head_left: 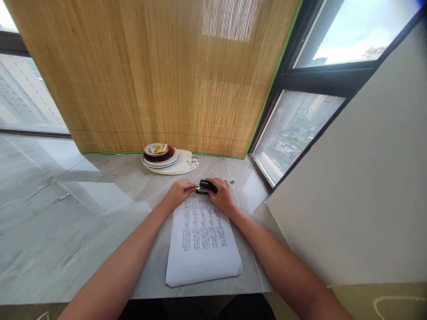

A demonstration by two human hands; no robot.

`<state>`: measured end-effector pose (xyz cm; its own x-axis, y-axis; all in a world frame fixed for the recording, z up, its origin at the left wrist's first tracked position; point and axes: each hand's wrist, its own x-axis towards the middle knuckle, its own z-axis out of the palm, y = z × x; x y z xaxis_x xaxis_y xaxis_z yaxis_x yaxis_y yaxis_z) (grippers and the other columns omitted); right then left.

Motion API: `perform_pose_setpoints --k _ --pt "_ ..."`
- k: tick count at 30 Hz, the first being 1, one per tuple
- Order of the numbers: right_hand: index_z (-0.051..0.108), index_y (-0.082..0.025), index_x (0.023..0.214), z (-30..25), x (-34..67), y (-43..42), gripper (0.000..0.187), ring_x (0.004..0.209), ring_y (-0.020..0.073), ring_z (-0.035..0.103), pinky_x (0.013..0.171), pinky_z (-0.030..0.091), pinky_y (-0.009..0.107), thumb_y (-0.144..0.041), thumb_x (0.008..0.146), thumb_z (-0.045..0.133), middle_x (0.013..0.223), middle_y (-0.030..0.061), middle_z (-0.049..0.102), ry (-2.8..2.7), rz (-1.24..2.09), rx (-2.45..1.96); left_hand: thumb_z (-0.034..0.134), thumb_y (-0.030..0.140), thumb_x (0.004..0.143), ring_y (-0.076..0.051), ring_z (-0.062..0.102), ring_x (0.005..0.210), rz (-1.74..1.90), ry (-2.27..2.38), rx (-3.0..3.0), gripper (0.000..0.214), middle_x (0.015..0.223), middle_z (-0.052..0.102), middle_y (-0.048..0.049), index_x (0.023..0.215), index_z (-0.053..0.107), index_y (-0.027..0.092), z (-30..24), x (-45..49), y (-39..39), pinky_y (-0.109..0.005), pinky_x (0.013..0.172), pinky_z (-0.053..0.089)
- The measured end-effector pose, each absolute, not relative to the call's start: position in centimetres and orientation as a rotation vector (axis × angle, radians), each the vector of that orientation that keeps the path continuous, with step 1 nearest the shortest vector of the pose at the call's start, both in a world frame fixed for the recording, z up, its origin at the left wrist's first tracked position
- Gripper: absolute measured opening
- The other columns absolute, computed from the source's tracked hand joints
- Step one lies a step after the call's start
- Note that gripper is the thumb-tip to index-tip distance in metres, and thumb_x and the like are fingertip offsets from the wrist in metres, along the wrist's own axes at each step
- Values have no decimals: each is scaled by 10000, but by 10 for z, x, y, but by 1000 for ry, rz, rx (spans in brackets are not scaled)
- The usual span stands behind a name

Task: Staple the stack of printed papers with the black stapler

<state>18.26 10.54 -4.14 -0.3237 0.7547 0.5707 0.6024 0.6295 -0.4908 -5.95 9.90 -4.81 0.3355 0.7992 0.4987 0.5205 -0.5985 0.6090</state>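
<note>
A printed stack of paper (205,262) lies on the grey marble-look sill in front of me, its text running in columns. At the far edge of the stack, my right hand (222,194) is wrapped round a black stapler (208,185). The stapler points left, its jaws a little apart. My left hand (180,192) is at the far left corner of the paper, fingers pinched together beside the stapler's front end. What sits between those fingertips, paper or stapler tip, is too small to tell.
Stacked plates (160,162) stand against the bamboo blind (150,89) behind my hands. Just right of my right hand lies a small metallic piece (232,182). A white wall (360,178) and a window (296,129) bound the right side. Another small object (63,196) lies far left.
</note>
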Motion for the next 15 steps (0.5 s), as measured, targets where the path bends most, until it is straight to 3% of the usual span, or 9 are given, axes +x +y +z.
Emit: perform_pose_setpoints --k 9,15 --pt "738 -278 1216 -43 183 108 315 1110 286 719 975 475 432 -179 917 737 1149 51 802 -1997 289 -1066 653 312 1012 -259 760 1077 1165 1251 2374 209 1147 831 -65 1056 856 287 -51 -61 99 -453 1017 597" --pt "737 -276 1226 -46 183 110 333 1104 283 717 972 470 429 -169 911 732 1152 43 800 -2009 285 -1049 678 270 1003 -256 649 1047 1123 1310 2506 179 1192 756 -84 1018 856 285 -47 -60 96 -430 932 568"
